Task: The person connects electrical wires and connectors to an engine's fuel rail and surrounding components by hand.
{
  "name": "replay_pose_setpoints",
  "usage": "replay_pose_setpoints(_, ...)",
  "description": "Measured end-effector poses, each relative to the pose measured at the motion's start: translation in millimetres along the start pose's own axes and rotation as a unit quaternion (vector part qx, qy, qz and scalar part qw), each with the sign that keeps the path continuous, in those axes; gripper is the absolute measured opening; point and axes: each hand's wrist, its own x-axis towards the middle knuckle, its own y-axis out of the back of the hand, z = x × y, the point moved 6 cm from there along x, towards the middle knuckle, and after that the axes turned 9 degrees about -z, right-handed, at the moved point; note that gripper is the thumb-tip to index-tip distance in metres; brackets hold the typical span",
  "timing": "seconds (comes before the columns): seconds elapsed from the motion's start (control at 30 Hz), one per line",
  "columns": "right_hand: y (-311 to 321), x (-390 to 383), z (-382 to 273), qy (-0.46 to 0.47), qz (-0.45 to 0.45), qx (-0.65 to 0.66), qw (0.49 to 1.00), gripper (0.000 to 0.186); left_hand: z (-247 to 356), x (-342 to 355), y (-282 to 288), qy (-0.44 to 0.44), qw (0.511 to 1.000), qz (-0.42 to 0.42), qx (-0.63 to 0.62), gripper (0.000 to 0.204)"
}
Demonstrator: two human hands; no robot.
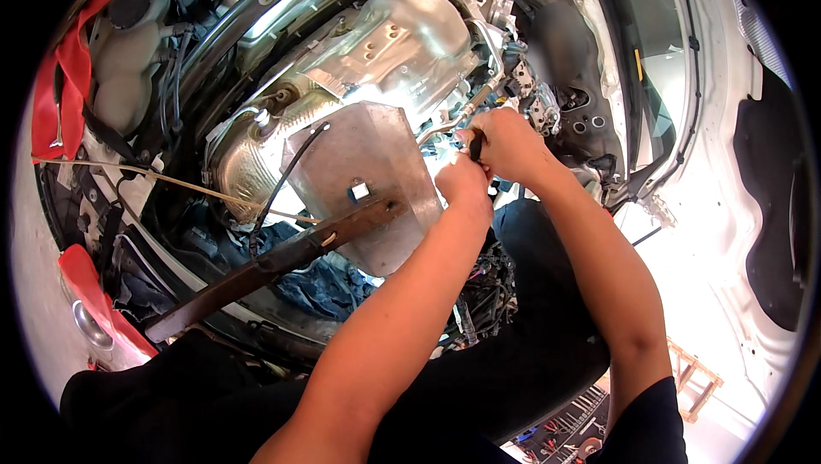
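Note:
My right hand (pixel 511 147) is closed around a short black piece (pixel 476 145), perhaps a tool handle; its far end is hidden. Just below and touching it, my left hand (pixel 463 182) is curled shut, and whatever its fingers grip is hidden. Both hands are deep in a car's engine bay, beside a bent metal pipe (pixel 462 115) that runs up the engine's side. Left of them lies a flat metal plate (pixel 355 143) with a square hole, and a rusty brown bar (pixel 274 263) reaches across its lower part. A shiny metal heat shield (pixel 402 41) covers the engine above.
A ribbed metal canister (pixel 248 152) and a thin tan cord (pixel 180 180) are left of the plate. Blue cloth (pixel 321 289) is bunched under the bar. Red covers (pixel 94 301) line the left edge. My dark-clothed leg (pixel 547 293) rests inside the bay. Hand tools (pixel 560 430) lie below.

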Motion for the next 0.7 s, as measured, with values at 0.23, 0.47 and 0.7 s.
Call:
replay_pose_setpoints(0.23,-3,-3,12,0.030,0.100,0.120,0.987,0.023,-17,5,-8,-0.001,0.997,-0.055,-0.047,0.020)
replay_pose_setpoints(0.47,-24,-12,30,-0.232,-0.098,0.613,0.749,0.033,-30,16,-6,-0.068,0.994,-0.079,-0.028,0.018)
replay_pose_setpoints(0.7,-42,12,34,-0.228,-0.012,0.661,0.715,0.022,-30,15,5,-0.087,0.992,-0.013,0.087,0.017)
